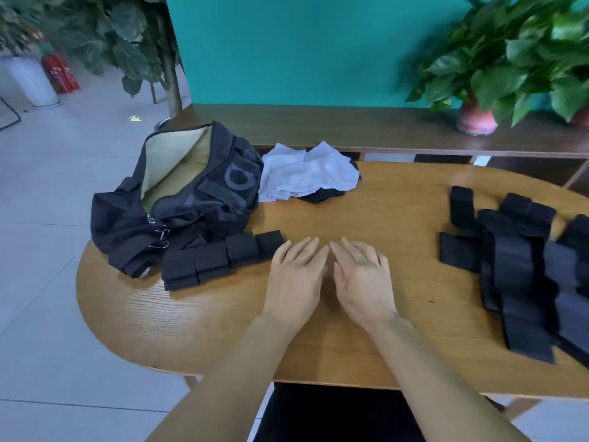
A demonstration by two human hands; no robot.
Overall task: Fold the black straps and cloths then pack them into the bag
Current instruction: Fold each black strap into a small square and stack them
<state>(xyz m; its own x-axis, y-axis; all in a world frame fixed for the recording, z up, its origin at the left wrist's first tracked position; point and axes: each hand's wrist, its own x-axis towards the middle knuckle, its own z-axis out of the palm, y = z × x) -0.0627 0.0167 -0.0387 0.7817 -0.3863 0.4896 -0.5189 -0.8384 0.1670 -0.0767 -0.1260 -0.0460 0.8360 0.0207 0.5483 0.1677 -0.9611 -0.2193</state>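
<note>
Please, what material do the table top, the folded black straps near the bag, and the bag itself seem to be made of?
Table top: looks like wood or wood veneer, by its visible grain and mild sheen.
Folded black straps: seemingly elastic or hook-and-loop fabric, matte with tiny perforations.
Bag: probably synthetic woven fabric, dark and creased, with a tan lining.
</note>
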